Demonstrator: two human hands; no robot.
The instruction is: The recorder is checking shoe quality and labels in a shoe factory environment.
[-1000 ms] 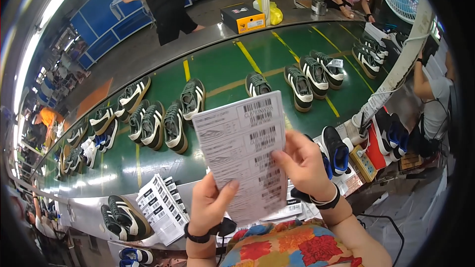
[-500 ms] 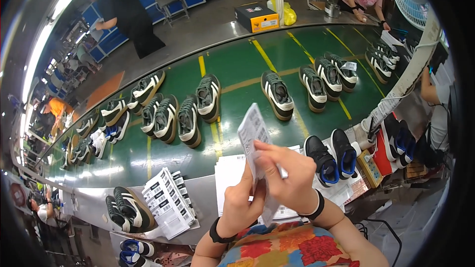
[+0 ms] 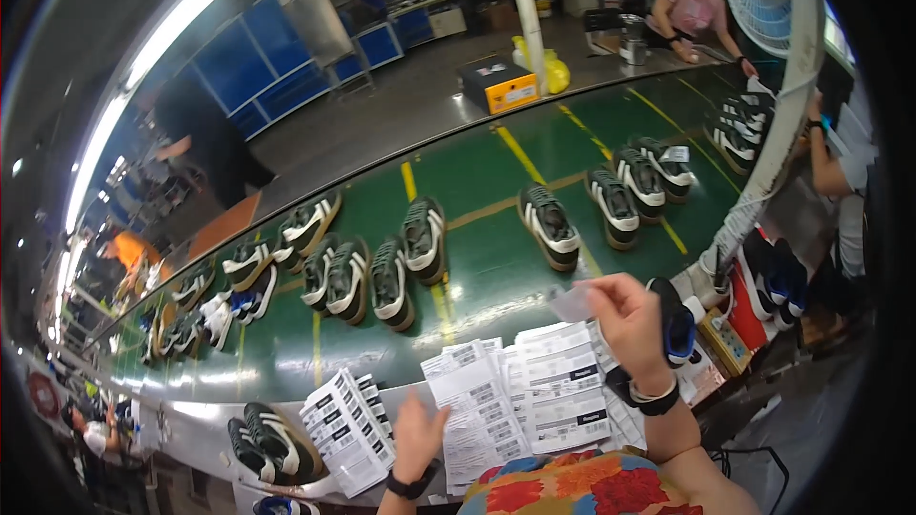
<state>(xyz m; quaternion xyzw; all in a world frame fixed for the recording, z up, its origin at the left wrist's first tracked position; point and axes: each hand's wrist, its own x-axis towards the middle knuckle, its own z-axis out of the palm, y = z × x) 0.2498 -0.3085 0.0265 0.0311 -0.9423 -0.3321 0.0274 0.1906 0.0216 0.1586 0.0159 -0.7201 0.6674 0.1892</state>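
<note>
My right hand is raised at the belt's near edge, its thumb and fingers pinching a thin whitish slip. My left hand hovers low over the bench, fingers apart and slightly blurred, with nothing in it. Between the hands lie printed label sheets: a long stack beside my left hand and a wider pile below my right. Left of my left hand is another fanned stack of label sheets. A dark shoe with blue lining stands just right of my right hand, partly hidden by it.
Across the front runs a green conveyor belt carrying several dark green sneakers with white stripes. A similar pair stands on the bench at left. A white post and fan rise at right. Co-workers stand beyond the belt and at right.
My hands have come apart from the folded sheet they held together. The right went right with a thin slip; the left dropped lower left. The label piles now show, and the view has tilted up.
</note>
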